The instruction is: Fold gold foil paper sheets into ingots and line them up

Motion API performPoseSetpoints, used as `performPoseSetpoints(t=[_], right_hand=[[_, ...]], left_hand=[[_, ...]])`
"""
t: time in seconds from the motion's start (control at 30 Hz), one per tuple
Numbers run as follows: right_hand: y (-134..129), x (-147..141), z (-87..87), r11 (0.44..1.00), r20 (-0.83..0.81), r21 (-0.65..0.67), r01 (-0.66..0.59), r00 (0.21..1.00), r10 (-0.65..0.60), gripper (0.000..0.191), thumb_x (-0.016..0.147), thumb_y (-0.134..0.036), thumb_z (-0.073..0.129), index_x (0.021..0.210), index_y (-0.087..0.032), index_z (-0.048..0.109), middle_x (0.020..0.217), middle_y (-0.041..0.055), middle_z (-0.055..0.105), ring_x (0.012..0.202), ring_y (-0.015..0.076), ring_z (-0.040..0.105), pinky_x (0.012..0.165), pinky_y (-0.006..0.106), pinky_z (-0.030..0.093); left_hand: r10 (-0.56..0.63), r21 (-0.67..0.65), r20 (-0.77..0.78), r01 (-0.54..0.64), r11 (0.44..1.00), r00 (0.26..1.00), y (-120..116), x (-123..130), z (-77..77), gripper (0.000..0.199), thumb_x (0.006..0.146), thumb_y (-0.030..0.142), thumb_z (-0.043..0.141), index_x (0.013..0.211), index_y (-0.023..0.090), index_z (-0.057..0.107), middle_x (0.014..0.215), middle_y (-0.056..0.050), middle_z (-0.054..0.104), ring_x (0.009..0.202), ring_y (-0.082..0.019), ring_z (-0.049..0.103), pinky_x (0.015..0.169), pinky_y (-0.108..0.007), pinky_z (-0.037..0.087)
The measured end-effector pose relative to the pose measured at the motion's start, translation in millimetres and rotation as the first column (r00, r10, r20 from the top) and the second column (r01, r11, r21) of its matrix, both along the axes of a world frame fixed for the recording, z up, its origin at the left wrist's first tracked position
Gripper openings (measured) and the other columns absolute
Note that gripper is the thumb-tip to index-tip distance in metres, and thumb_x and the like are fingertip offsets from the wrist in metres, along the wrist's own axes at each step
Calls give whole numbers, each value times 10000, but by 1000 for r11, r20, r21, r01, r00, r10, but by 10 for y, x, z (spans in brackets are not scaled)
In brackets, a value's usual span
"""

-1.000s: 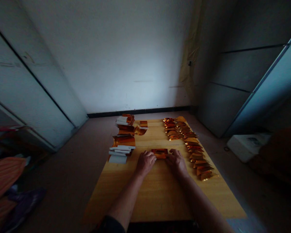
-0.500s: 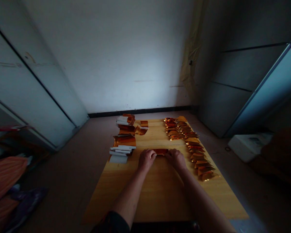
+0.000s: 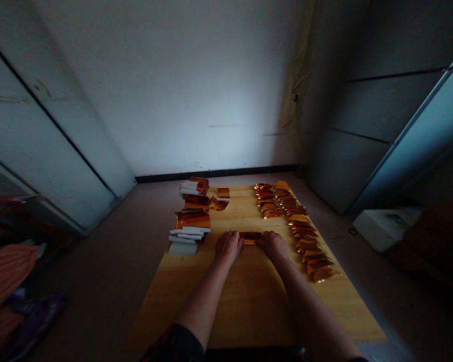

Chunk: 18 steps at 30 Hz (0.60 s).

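A small folded piece of gold foil paper (image 3: 250,238) lies on a wooden board (image 3: 249,301), its ends under my fingers. My left hand (image 3: 228,247) holds its left end, and my right hand (image 3: 274,246) holds its right end. Two rows of folded gold foil pieces (image 3: 281,202) run down the board's right side, close to my right hand. To the left of my left hand is a stack of white-backed foil sheets (image 3: 189,221). Loose foil scraps (image 3: 221,200) lie at the far edge.
The board sits low, with floor on both sides and a wall behind. Tall grey panels stand left and right. A white box (image 3: 385,229) is on the right floor. Orange cloth (image 3: 3,281) and a purple item (image 3: 35,319) lie at the lower left.
The foil piece is now a narrower strip than a second ago. My hands have drawn closer together and sit along its ends.
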State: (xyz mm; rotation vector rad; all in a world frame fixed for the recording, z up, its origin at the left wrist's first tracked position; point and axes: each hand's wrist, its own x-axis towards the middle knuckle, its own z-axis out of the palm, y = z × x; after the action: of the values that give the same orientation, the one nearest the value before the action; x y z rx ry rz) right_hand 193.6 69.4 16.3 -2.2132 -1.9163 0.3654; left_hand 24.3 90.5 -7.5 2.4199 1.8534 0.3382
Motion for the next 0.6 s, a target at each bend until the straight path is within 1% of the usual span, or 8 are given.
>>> performPoseSetpoints(t=[0.2, 0.37, 0.43, 0.53, 0.6], right_hand=[[31, -19, -11, 1000, 9, -14, 21, 1000, -21, 253, 816, -400, 552, 885, -198, 687, 925, 107, 695, 877, 222, 635, 661, 262, 408], [39, -30, -4, 999, 19, -23, 33, 999, -32, 264, 830, -413, 527, 877, -199, 674, 928, 104, 688, 887, 224, 632, 655, 265, 399], [36, -32, 7, 998, 15, -26, 49, 999, -48, 251, 819, -408, 548, 889, -193, 655, 939, 100, 682, 884, 219, 630, 644, 260, 391], [21, -41, 0, 997, 5, 7, 75, 997, -76, 247, 800, -378, 584, 950, -184, 611, 947, 85, 668, 848, 199, 627, 619, 249, 376], [1, -59, -26, 996, 3, 69, 51, 999, -52, 224, 815, -339, 571, 976, -186, 589, 949, 72, 656, 816, 181, 622, 603, 244, 366]], left_hand=[[36, -5, -33, -36, 999, 999, -13, 41, 8, 140, 862, 308, 525, 879, 192, 602, 862, -58, 655, 878, -186, 593, 727, -279, 417], [46, 31, -19, -45, 998, 999, -42, 43, -2, 121, 856, 300, 529, 868, 197, 591, 852, -54, 644, 868, -193, 579, 723, -289, 406], [53, 49, 2, -53, 997, 999, -61, 38, -3, 98, 847, 285, 541, 873, 199, 583, 849, -47, 632, 858, -190, 568, 725, -288, 402], [25, 112, 29, -28, 993, 999, -91, 36, -10, 75, 832, 248, 563, 891, 203, 576, 894, -50, 610, 892, -199, 541, 743, -296, 396], [-35, 166, 14, 32, 986, 999, -102, 44, -20, 63, 845, 213, 542, 894, 209, 581, 916, -58, 594, 921, -212, 522, 755, -313, 390]])
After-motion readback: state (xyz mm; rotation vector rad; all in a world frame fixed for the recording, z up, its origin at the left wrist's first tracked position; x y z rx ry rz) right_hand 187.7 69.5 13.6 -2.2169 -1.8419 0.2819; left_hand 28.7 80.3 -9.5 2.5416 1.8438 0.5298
